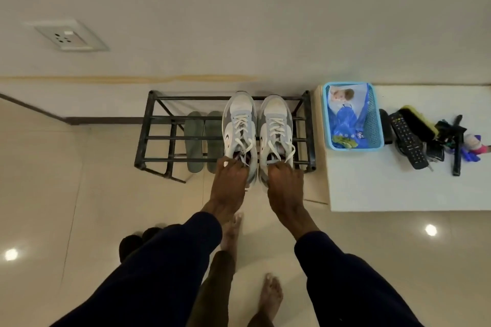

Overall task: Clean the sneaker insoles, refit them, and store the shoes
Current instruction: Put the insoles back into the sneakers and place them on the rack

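Note:
Two grey-and-white sneakers stand side by side on the top bars of a black metal shoe rack, toes toward the wall. My left hand grips the heel opening of the left sneaker. In the same way, my right hand holds the heel opening of the right sneaker. Their white laces hang loose over the tongues. Two grey-green insoles lie flat on a lower level of the rack, left of the sneakers.
A white low table stands right of the rack with a blue basket, a remote control, a brush and small items. A pair of dark shoes sits on the floor at my left. My bare feet are below.

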